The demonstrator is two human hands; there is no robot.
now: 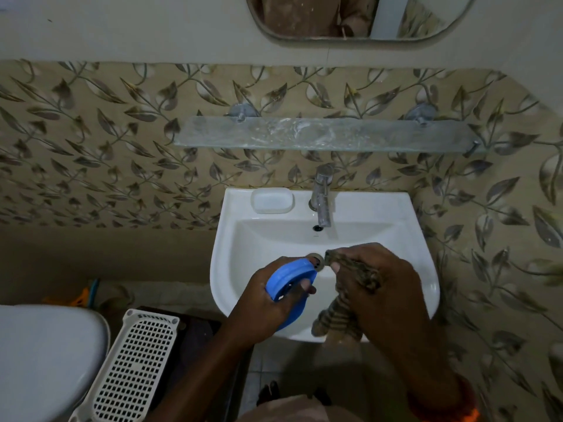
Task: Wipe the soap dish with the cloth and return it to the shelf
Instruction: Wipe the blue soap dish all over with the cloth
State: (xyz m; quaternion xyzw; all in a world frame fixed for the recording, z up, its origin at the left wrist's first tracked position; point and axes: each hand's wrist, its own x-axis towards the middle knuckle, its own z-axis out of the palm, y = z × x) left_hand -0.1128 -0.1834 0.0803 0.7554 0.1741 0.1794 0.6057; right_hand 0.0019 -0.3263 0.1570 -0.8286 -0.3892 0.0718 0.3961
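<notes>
A blue oval soap dish [289, 277] is tilted on its edge over the white sink [234, 239], gripped from below by my left hand [262, 306]. My right hand [377, 284] is closed on a brown striped cloth [353, 269], which hangs down past the sink's front rim. The cloth's top end sits just right of the dish, close to it; whether they touch is unclear. The glass shelf [329, 134] on the wall above the tap carries nothing.
A chrome tap [323, 196] stands at the back of the sink, with a white soap tray [272, 201] to its left. A white lattice basket [134, 370] and a toilet lid [45, 357] are at lower left. A mirror [359, 16] hangs above.
</notes>
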